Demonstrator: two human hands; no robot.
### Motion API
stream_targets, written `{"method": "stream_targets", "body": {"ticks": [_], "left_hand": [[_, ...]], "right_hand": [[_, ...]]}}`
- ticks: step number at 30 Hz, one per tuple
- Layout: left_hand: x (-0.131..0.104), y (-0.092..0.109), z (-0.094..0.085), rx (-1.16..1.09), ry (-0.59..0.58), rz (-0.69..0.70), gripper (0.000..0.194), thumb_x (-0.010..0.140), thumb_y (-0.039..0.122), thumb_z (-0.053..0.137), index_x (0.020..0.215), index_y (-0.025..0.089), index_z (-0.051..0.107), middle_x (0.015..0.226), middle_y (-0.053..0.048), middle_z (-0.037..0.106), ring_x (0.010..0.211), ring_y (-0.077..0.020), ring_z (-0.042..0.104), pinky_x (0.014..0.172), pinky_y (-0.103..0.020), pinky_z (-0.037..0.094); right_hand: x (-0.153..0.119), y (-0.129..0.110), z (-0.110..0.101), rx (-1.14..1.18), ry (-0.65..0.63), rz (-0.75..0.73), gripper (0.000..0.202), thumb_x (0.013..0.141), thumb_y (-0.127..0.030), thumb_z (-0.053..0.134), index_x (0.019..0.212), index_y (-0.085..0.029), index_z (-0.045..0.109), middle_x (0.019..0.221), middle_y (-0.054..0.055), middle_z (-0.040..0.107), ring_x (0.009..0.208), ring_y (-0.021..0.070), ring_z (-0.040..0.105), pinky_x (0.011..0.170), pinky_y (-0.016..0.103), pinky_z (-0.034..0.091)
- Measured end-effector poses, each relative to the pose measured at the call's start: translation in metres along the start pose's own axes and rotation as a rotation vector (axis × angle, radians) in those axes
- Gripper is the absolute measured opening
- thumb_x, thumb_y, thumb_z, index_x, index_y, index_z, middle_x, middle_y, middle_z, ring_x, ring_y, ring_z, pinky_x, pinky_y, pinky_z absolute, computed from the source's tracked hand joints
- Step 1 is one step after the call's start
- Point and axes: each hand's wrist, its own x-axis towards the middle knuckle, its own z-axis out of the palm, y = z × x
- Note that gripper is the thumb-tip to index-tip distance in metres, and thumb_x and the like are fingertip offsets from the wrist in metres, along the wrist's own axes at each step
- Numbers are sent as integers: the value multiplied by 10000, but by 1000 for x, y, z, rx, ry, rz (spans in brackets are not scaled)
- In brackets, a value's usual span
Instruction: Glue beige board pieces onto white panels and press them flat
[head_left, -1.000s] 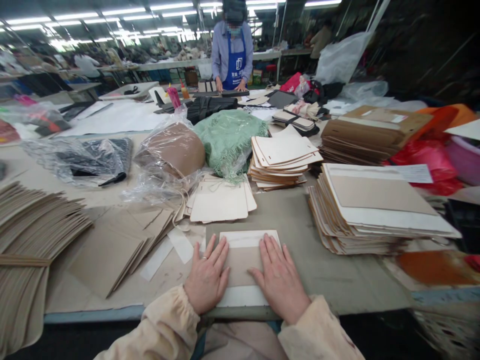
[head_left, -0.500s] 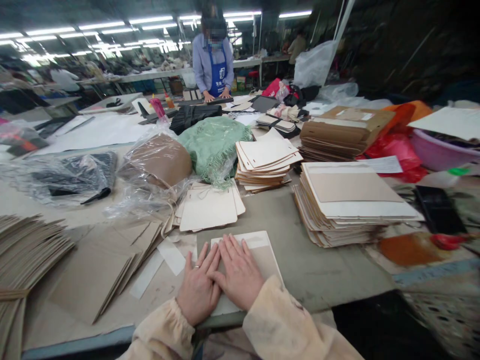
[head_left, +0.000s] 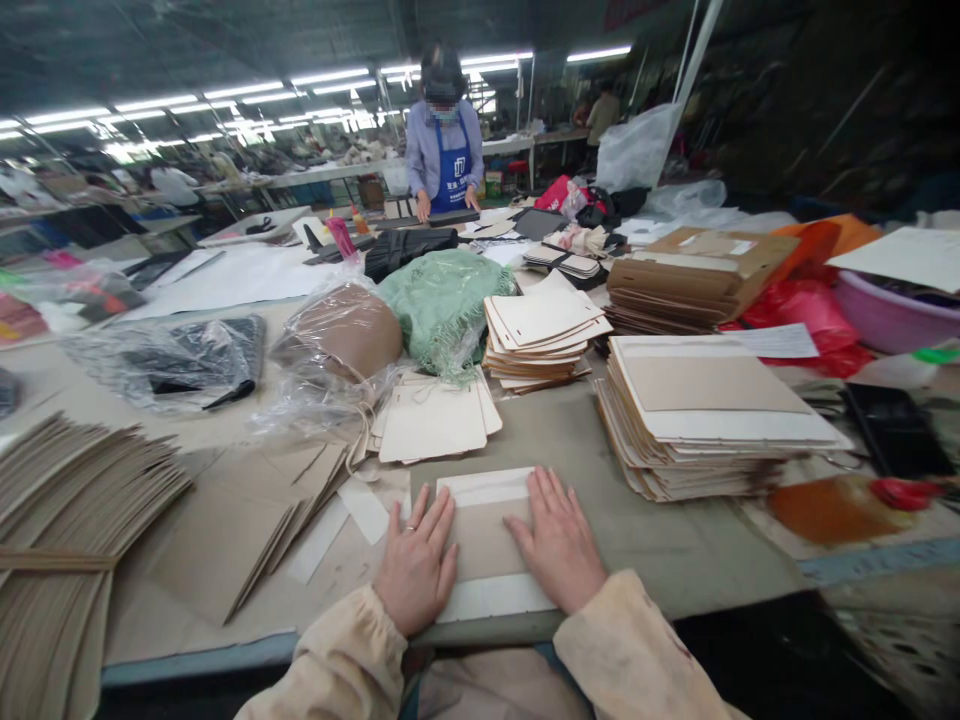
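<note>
A white panel (head_left: 491,597) with a tan piece (head_left: 484,540) across its middle lies flat on the grey-green mat (head_left: 637,545) before me. My left hand (head_left: 418,565) rests palm down on the panel's left edge, fingers apart, a ring on one finger. On the right edge of the panel my right hand (head_left: 562,540) lies flat with its thumb spread. Neither hand grips anything. Cream pieces (head_left: 435,418) lie loosely behind the panel, and a tall stack of similar panels (head_left: 720,390) stands to the right.
Tan sheets (head_left: 217,545) and a bound bundle (head_left: 67,560) are at left. Behind stand a plastic-wrapped brown item (head_left: 341,330), green cloth (head_left: 446,300) and cream stack (head_left: 544,325). A bottle of amber liquid (head_left: 832,508) lies right. A person (head_left: 444,150) works across the table.
My right hand has moved right, away from my left hand, uncovering the middle of the panel. The camera view has shifted, so the surroundings sit slightly further right.
</note>
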Motion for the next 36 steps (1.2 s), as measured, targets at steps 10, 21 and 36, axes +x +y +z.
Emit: {"method": "stream_targets", "body": {"ticks": [10, 21, 36], "left_hand": [[-1, 1, 1, -9, 9, -5, 546, 877, 223, 405, 1412, 133, 346, 1474, -131, 349, 1379, -365, 237, 1029, -642, 246], [-6, -8, 6, -360, 167, -19, 529, 885, 191, 436, 1407, 218, 357, 1452, -105, 399, 1395, -314, 228, 1084, -625, 200], [61, 77, -79, -1889, 93, -589, 403, 717, 353, 737, 1054, 144, 670, 901, -91, 736, 847, -238, 691, 767, -337, 545]], "right_hand": [[-4, 9, -12, 519, 75, 347, 761, 757, -373, 526, 1383, 20, 345, 1270, 227, 513, 997, 307, 570, 913, 440, 419], [8, 8, -32, 1028, 75, 412, 428, 715, -583, 545, 719, -170, 658, 687, 36, 639, 691, 210, 567, 608, 280, 411], [-50, 37, -91, 1541, 221, 392, 367, 712, -525, 687, 785, -173, 613, 701, -6, 608, 634, 151, 533, 570, 225, 417]]}}
